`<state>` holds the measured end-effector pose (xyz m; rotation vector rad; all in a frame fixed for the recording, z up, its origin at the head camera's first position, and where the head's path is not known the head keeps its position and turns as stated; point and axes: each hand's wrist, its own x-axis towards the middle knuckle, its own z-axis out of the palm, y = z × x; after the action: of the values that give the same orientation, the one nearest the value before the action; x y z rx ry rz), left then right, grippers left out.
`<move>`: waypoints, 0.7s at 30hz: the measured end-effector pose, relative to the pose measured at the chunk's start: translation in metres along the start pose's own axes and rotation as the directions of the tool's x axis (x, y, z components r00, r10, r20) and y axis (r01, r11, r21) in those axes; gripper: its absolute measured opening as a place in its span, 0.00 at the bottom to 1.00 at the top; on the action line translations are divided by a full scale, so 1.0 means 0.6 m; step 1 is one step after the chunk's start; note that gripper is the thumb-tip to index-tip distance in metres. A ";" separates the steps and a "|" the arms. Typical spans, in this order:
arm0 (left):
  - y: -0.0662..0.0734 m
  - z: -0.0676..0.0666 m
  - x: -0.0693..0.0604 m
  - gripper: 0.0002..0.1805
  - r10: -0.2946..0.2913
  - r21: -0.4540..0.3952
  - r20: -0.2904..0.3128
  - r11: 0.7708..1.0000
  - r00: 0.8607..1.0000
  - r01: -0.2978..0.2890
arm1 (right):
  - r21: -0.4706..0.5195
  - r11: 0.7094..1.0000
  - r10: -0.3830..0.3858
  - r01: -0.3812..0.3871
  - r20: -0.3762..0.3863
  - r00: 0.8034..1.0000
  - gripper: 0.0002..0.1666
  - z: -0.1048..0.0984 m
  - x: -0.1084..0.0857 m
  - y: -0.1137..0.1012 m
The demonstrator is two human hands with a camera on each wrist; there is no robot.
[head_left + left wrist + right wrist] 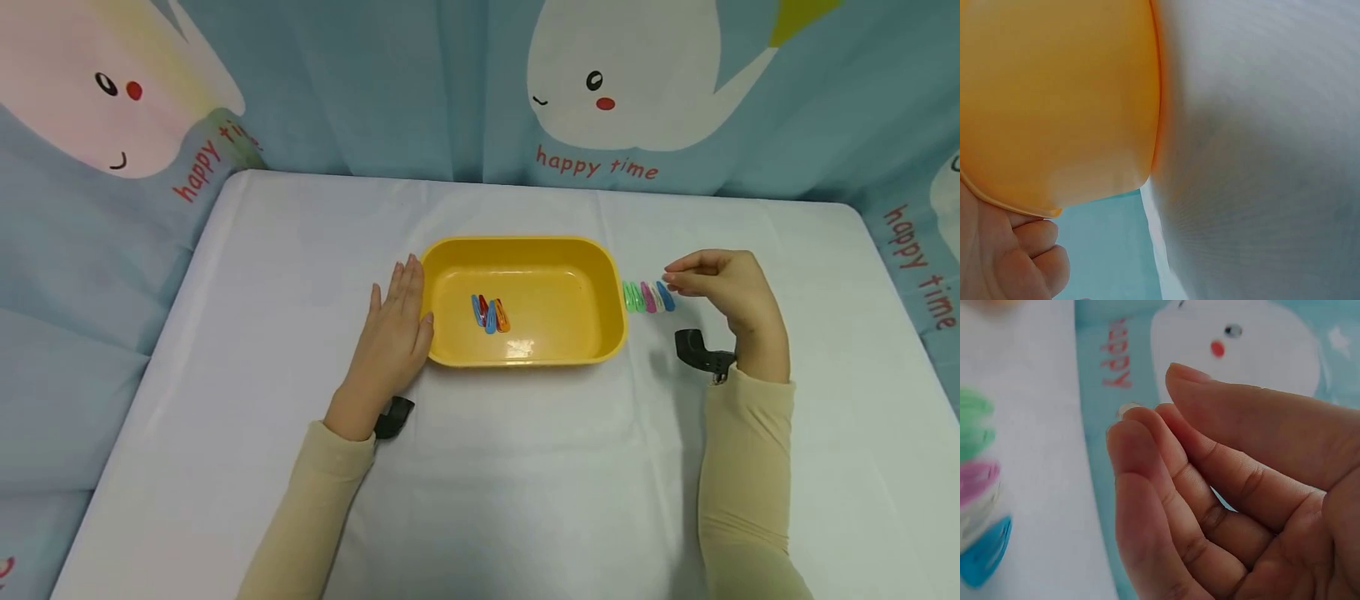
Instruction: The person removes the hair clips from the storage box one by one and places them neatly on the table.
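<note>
My left hand [393,333] lies with its fingers straight along the left rim of a yellow tray [562,312]; in the left wrist view its curled-looking fingertips [1038,256] show beside the tray's edge. Inside the tray, left of its middle, several snap hair clips, blue, red and orange [502,316], lie side by side. To the right of the tray a row of clips runs green [633,297], pink [648,297], white and blue [665,296]. My right hand [1210,500] hovers just beyond the blue clip, thumb and fingers bent and apart, holding nothing visible.
A white cloth covers the table [525,467]. Behind it hangs a blue curtain [390,92] printed with whales. Black wrist-camera mounts [701,354] stick out at both wrists, the right one above the cloth near the clip row.
</note>
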<state>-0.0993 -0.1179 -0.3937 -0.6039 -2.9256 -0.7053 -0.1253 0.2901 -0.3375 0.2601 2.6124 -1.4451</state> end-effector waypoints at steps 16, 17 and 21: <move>0.001 0.000 0.000 0.33 -0.002 0.000 0.004 1.000 1.000 0.002 | -0.105 0.984 -0.127 0.141 0.130 0.983 0.16 0.059 -0.016 -0.097; 0.001 0.000 0.000 0.33 -0.003 -0.001 0.005 1.000 1.000 0.003 | -0.102 0.984 -0.128 0.143 0.141 0.982 0.15 0.063 -0.016 -0.101; 0.001 0.000 -0.001 0.33 -0.007 -0.001 0.007 1.000 1.000 0.007 | -0.101 0.983 -0.132 0.152 0.182 0.974 0.14 0.079 -0.010 -0.113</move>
<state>-0.0985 -0.1178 -0.3935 -0.5973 -2.9353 -0.7064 -0.1321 0.2138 -0.3051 -0.0667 2.6030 -1.2866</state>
